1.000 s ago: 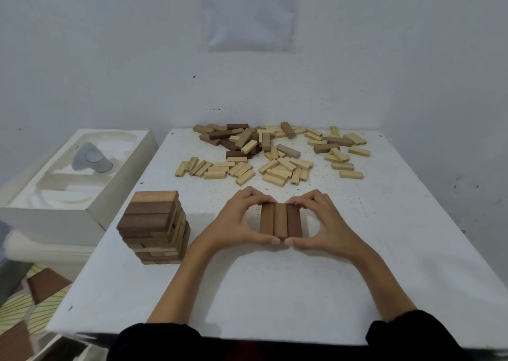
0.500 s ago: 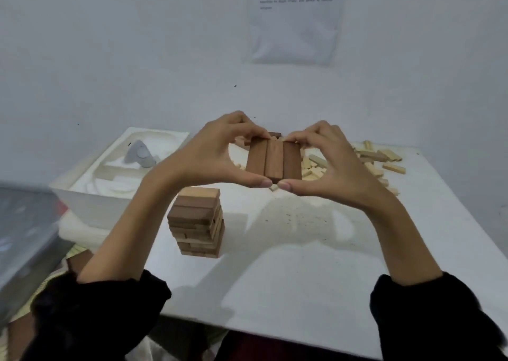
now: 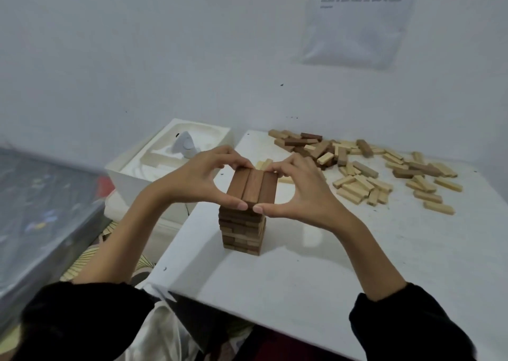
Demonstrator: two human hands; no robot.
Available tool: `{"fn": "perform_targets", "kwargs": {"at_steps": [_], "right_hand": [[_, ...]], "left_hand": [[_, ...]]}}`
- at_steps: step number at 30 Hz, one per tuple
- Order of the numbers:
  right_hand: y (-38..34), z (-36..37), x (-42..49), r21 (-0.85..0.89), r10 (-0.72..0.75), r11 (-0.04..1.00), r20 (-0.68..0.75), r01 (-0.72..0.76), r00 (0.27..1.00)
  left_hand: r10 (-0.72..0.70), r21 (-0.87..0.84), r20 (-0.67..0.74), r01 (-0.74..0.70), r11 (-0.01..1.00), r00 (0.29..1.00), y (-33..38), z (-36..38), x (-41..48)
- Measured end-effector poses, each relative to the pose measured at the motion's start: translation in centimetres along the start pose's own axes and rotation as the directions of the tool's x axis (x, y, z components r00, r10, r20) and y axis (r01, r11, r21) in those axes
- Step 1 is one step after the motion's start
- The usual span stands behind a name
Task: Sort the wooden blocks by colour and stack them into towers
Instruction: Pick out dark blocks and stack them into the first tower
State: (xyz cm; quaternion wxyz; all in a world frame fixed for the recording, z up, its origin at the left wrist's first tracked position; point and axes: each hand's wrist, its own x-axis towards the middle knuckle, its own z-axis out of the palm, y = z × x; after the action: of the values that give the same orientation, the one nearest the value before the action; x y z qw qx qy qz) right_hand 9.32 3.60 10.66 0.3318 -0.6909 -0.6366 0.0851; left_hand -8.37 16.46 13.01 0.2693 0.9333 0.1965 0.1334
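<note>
Now | left hand (image 3: pixel 198 179), right hand (image 3: pixel 305 193) pinch three brown blocks (image 3: pixel 251 186) | wall notice (image 3: pixel 357 22) illegible

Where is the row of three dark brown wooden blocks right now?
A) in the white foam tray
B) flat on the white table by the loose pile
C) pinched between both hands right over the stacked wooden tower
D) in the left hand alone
C: the left hand and right hand pinch the row of three dark brown wooden blocks by its ends, right over the stacked wooden tower.
</note>
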Motion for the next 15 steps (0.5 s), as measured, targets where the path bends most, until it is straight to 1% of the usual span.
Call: {"fn": "perform_targets", "kwargs": {"at_steps": [7, 15], "right_hand": [[-0.4, 1.8, 0.4, -0.048, 0.029, 0.998, 0.029, -0.028, 0.999], [-0.5, 1.9, 0.6, -0.085, 0.071, 0.994, 0.052, -0.066, 0.996]], "left_hand": [[-0.031, -0.078, 0.012, 0.032, 0.996, 0.999, -2.0, 0.7, -0.9], [-0.038, -0.097, 0.013, 0.04, 0.995, 0.999, -2.8, 1.2, -0.6]]}}
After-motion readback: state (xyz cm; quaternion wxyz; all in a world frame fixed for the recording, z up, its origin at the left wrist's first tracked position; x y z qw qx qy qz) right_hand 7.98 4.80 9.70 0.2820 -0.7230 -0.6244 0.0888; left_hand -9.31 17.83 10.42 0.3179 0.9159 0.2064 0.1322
